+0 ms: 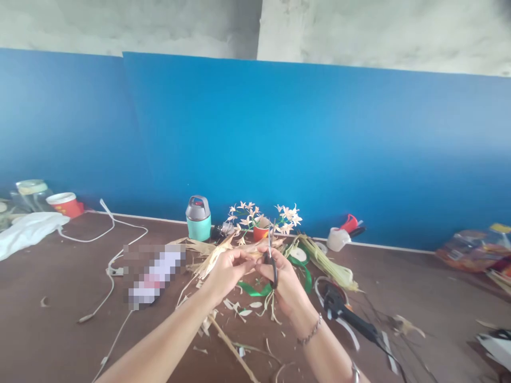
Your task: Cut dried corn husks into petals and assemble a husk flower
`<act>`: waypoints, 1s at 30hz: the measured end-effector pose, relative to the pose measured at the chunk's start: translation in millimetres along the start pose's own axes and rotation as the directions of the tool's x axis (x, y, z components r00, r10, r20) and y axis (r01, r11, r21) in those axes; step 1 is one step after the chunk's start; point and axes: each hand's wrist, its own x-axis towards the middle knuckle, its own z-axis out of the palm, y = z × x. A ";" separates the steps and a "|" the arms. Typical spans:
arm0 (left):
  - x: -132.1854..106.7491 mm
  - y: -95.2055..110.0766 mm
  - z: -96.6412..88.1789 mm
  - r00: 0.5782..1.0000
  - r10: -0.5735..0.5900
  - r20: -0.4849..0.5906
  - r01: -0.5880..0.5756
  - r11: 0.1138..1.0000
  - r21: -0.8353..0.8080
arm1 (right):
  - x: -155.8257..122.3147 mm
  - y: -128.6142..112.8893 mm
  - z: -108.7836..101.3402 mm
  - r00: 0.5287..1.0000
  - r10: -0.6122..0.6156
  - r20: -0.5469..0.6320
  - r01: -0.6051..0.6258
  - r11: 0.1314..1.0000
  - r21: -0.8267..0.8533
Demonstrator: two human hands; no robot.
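Here we are, both hands meeting mid-view above the brown counter [223, 354]. The left grip [229, 271] is pinched narrow, thumb against fingers, on a bit of pale dried husk [260, 247]; that husk sits right between the two hands, and my view of its far end is lost against the loose strips [211, 255] behind it. Over on the right grip [283, 276], it's scissors [269, 258], black handles hooked in the fingers, blades pointing up; the fingers cover part of the handles, and I can't make out whether the blades touch anything.

Just beyond, pale flowers [289, 215] spread on either side of a red cup [261, 233], its lower part hidden by the husks. Green ribbon [255, 290] curls below the hands, cut across by the right wrist, among small scraps. A mosaic patch smothers a pale object [159, 274] on the left, so I can't read it. To the right, a black tool [351, 319] trails its cord out of frame. White plastic [32, 229] and a shiny bag [467, 250] are cropped by opposite edges, and both forearms run off the bottom.
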 end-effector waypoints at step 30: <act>-38.1 -74.7 -30.0 0.938 0.070 0.340 -0.333 0.457 0.825 | -13.2 71.1 -56.7 0.965 -0.248 0.079 0.192 0.473 -0.860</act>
